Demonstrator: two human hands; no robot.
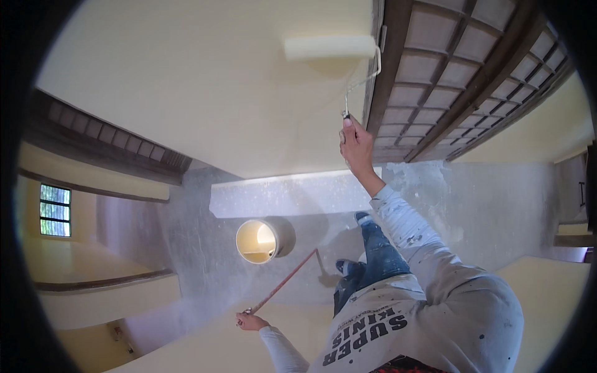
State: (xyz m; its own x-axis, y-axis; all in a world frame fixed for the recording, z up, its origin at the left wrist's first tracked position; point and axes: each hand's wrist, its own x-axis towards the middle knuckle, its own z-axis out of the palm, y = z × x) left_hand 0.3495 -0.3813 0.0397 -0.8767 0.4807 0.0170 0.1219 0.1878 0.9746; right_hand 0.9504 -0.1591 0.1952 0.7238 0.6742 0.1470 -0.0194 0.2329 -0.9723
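"Where's the paint roller (331, 47)?"
"Up at the cream wall (186, 81); the right hand (356, 146) wraps its handle (347, 115)."
"And the left hand (250, 321)?"
"Curled around one end of a reddish pole (286, 281)."

Brown gridded panels (429, 66) stand at upper right; a small, dark-barred window (55, 211) (green showing through its panes) sits far left.

Large dark lettering (371, 334), smaller line (368, 317) beside, on pale shirt (466, 311)
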